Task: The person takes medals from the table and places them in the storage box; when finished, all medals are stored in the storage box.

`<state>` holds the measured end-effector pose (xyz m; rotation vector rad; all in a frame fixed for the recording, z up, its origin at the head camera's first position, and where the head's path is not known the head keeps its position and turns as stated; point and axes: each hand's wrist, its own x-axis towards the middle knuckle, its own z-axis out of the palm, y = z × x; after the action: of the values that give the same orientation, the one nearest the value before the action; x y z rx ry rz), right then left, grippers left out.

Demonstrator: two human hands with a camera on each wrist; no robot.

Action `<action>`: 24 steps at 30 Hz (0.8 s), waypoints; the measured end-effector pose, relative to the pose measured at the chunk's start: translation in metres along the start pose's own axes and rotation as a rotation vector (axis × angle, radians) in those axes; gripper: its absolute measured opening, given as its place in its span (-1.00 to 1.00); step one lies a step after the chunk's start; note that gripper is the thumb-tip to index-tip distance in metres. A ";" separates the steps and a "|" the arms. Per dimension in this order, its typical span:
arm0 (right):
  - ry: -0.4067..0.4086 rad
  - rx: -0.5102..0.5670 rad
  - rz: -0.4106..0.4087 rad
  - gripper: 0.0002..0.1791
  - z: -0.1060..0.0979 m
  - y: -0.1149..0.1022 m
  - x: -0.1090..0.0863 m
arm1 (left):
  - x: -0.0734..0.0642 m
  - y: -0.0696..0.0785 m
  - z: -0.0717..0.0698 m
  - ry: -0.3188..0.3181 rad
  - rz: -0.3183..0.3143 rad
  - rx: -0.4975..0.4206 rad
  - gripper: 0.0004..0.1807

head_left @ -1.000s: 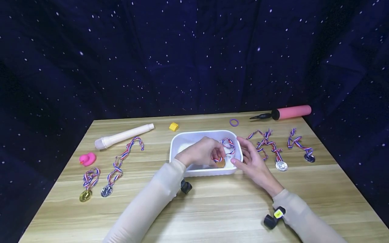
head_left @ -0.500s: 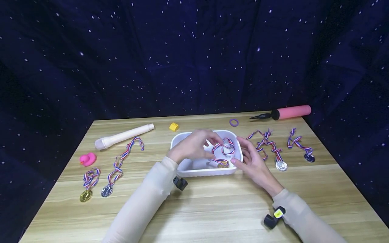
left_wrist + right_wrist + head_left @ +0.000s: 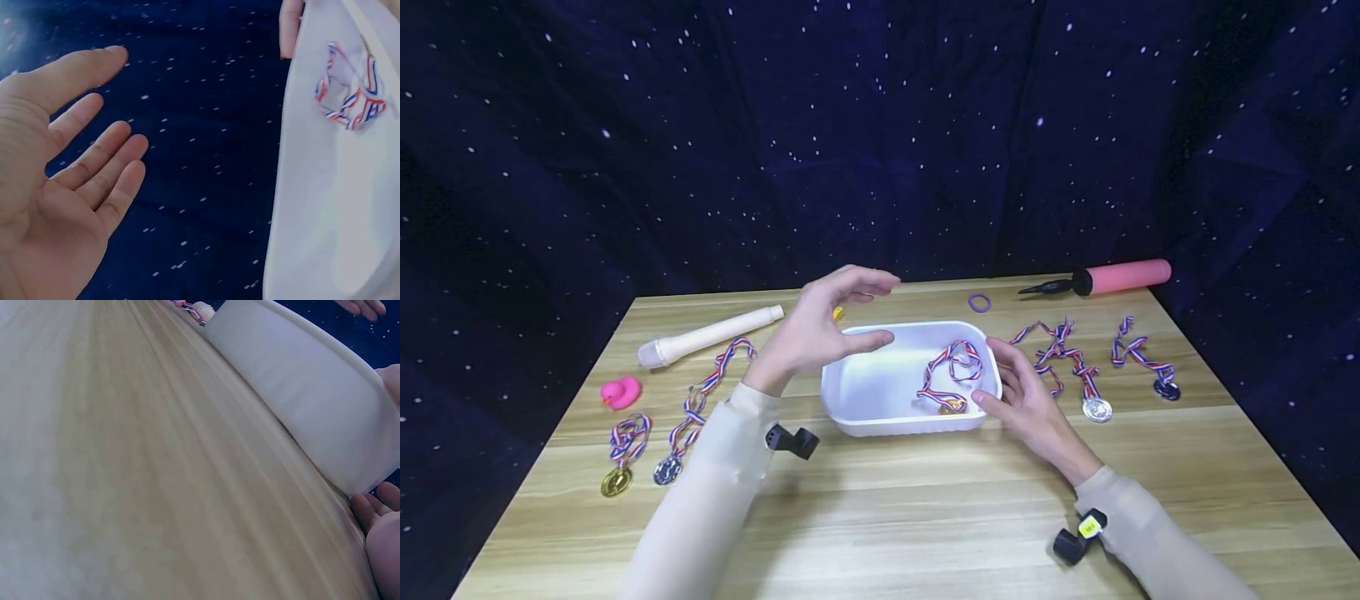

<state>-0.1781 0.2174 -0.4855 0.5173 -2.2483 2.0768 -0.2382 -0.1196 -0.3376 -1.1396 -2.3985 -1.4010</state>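
Observation:
A white plastic bin (image 3: 880,426) stands on the table before me. In its right half lies a gold-coloured medal (image 3: 953,406) on a striped red, white and blue ribbon (image 3: 929,373). My left hand (image 3: 820,325) hovers over the bin's left end, thumb and fingers spread apart. In the left wrist view nothing lies within the left hand (image 3: 75,169). The right hand (image 3: 1026,404) rests against the bin's right end, thumb at the front corner and fingers along the side. Only part of that hand's fingers (image 3: 375,509) shows in the right wrist view.
Left on the table (image 3: 880,533) are a pale toy microphone (image 3: 707,335), a pink duck (image 3: 621,392), a gold medal (image 3: 616,482) and a silver medal (image 3: 667,470). Right lie ribboned medals (image 3: 1097,408) and a pink pump (image 3: 1123,277). Behind the bin sit a purple ring (image 3: 979,302) and yellow block (image 3: 838,313).
My left hand has let go of the gold-coloured medal in the bin, then risen and moved left. The right hand has stayed at the bin's right end.

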 end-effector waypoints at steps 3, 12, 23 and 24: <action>0.001 0.000 0.006 -0.05 0.000 0.000 0.000 | -0.010 0.004 -0.014 0.051 -0.005 -0.038 -0.28; 0.002 -0.002 0.024 -0.06 0.001 -0.002 0.001 | -0.051 0.006 -0.056 0.160 -0.009 -0.041 -0.24; 0.007 -0.008 0.028 -0.06 0.001 -0.002 0.001 | -0.126 -0.003 -0.099 0.243 -0.117 -0.067 -0.26; 0.009 -0.006 0.029 -0.06 0.001 -0.002 0.001 | -0.133 -0.006 -0.101 0.251 -0.119 -0.065 -0.26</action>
<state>-0.1781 0.2161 -0.4836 0.4769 -2.2703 2.0802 -0.1726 -0.2729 -0.3472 -0.7900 -2.2897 -1.5641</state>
